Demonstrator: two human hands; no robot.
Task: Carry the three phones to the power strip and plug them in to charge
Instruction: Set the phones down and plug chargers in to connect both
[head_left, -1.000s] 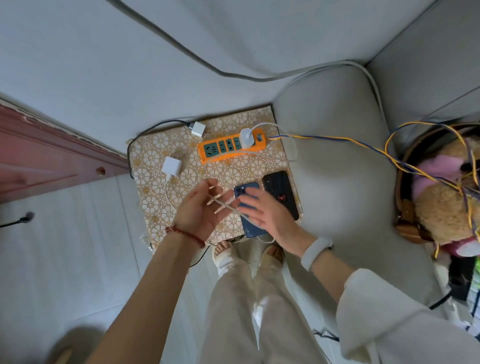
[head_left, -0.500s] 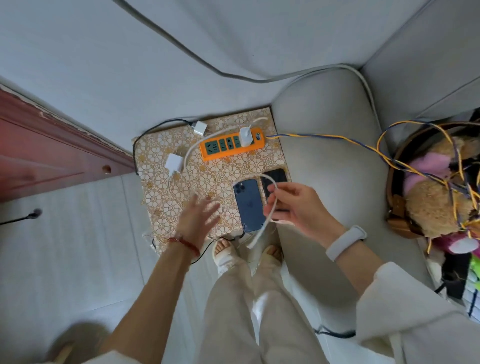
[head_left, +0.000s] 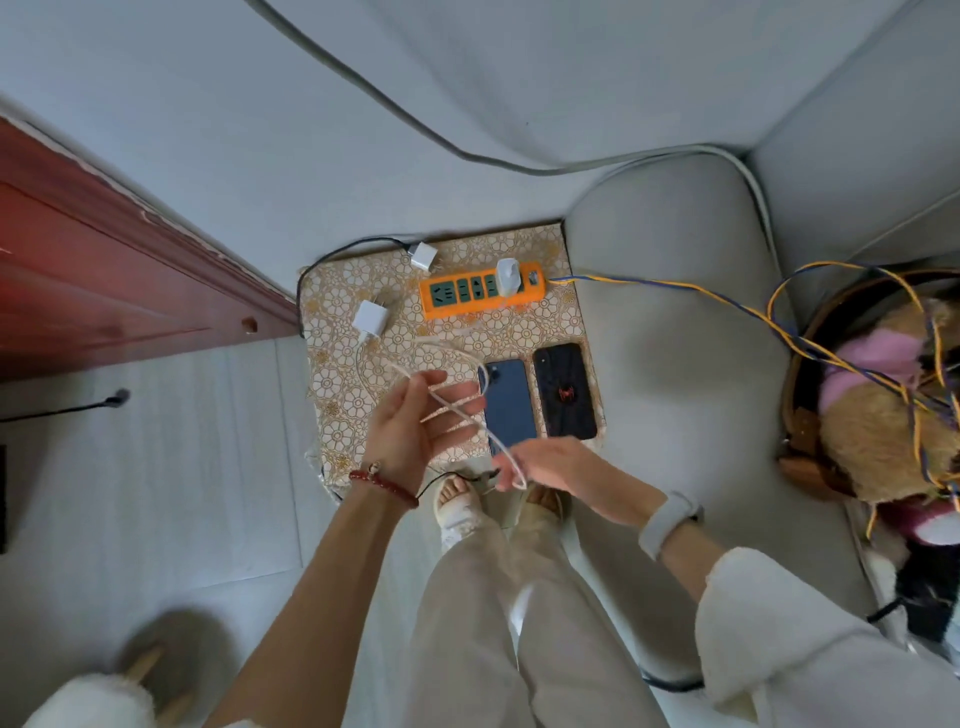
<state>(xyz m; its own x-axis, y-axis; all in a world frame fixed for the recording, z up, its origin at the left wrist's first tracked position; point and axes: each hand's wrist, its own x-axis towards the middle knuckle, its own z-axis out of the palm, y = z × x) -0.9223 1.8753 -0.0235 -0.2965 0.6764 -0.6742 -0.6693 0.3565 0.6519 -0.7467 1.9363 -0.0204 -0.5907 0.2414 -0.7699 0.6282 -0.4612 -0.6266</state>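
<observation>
Left hand (head_left: 415, 431) fingers spread, white cable (head_left: 457, 410) draped across; right hand (head_left: 550, 465) pinches cable.

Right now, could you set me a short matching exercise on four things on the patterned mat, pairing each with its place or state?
Things:
1. blue phone
2. black phone
3. orange power strip
4. loose white charger

Places or states:
A. lies unplugged, left of the strip
B. nearest the grey cushion, red emblem on its back
C. has one white plug in its right end
D. lies face down between the left hand and the other phone

Pairs: 1-D, 2-B, 3-C, 4-A
</observation>
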